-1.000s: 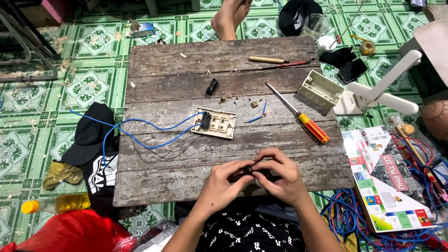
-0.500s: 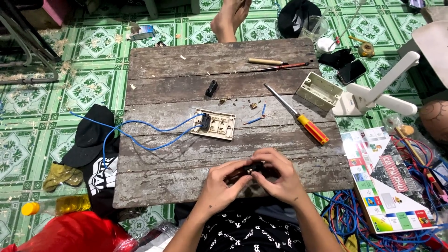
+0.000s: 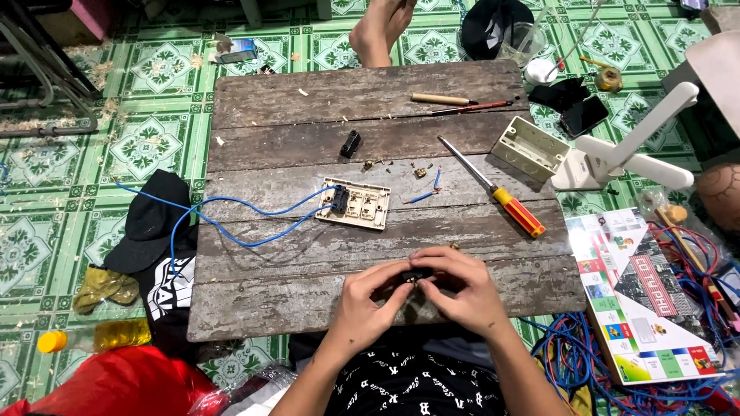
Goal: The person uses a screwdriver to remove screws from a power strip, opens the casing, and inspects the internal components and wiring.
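Both hands (image 3: 416,289) pinch small black part (image 3: 411,276).

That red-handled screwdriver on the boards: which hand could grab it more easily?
Probably the right hand: the screwdriver lies up and to its side. The left hand would have to cross over. Both hands pinch a small black part.

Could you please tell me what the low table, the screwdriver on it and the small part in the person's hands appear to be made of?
Table: weathered grey wood, bare planks with grain and gaps. Screwdriver: shiny metal shaft, glossy red and yellow handle, probably plastic. Small black part, held between left hand and right hand: likely dark plastic, too hidden to be sure.
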